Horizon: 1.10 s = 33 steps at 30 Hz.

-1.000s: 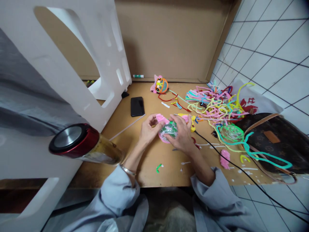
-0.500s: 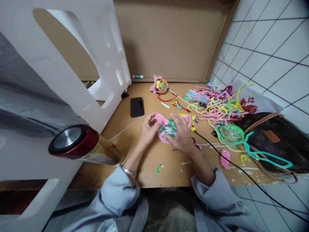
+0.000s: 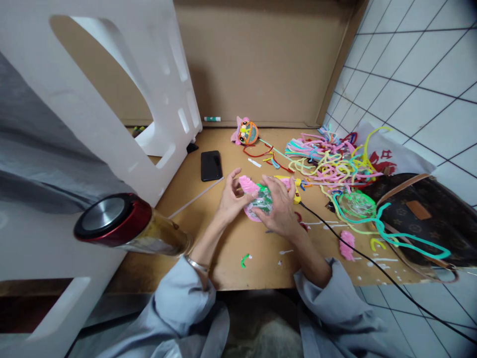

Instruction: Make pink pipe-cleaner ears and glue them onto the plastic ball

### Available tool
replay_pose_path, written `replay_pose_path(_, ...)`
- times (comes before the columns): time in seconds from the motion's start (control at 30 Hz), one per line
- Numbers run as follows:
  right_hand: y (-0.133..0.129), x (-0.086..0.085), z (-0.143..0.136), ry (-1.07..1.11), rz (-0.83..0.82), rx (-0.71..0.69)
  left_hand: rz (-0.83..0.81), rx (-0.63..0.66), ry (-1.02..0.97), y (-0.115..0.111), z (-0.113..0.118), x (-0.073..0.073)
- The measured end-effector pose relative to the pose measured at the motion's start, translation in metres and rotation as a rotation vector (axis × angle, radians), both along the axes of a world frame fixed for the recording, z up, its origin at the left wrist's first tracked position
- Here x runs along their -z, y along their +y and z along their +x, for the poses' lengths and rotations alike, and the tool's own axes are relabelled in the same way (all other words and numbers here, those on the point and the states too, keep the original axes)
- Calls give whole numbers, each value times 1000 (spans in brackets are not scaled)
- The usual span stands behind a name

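Between my hands is a round craft piece (image 3: 264,200), green and clear in the middle with a pink rim. My right hand (image 3: 280,206) is wrapped over its right side, fingers bent round it. My left hand (image 3: 231,200) presses its thumb on a fluffy pink piece (image 3: 247,184) at the upper left of the round piece. A yellow glue gun (image 3: 297,191) lies just behind my right hand, partly hidden by it. Another fluffy pink piece (image 3: 347,245) lies on the table to the right.
A black phone (image 3: 211,165) and a red-lidded bottle (image 3: 130,223) are on the left. Behind sits a finished-looking round ornament (image 3: 249,133). Coloured fuzzy stems (image 3: 328,159) and a brown bag (image 3: 428,219) lie right. A black cable (image 3: 346,236) crosses the table's right side.
The left fingers have lifted and spread slightly, and the pink piece under the left thumb shows more of its surface. My right hand has hardly moved.
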State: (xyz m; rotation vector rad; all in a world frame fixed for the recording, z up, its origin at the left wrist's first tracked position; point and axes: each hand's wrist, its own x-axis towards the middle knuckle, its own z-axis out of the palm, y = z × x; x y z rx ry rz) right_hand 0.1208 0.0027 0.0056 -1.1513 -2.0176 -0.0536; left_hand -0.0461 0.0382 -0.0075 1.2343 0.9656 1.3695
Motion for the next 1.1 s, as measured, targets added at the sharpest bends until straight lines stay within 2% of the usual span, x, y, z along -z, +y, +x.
replay_pose_path(0.1, 0, 0, -1, 7, 5, -5, -69, 77, 18, 0, 3, 5)
replay_pose_path(0.2, 0, 1, -2, 10, 4, 2, -97, 98, 37, -1, 5, 7)
replay_pose_path(0.63, -1, 0, -1, -31, 9, 4, -50, 56, 75, -6, 11, -1)
replay_pose_path(0.87, 0, 3, -2, -57, 80, 6, -45, 19, 100, -5, 10, -2)
replay_pose_path(1.0, 0, 0, 0, 61, 167, -19, -72, 29, 110, -5, 8, -5)
replay_pose_path(1.1, 0, -3, 6, 315, 220, -9, -81, 50, 124, -4, 6, -5)
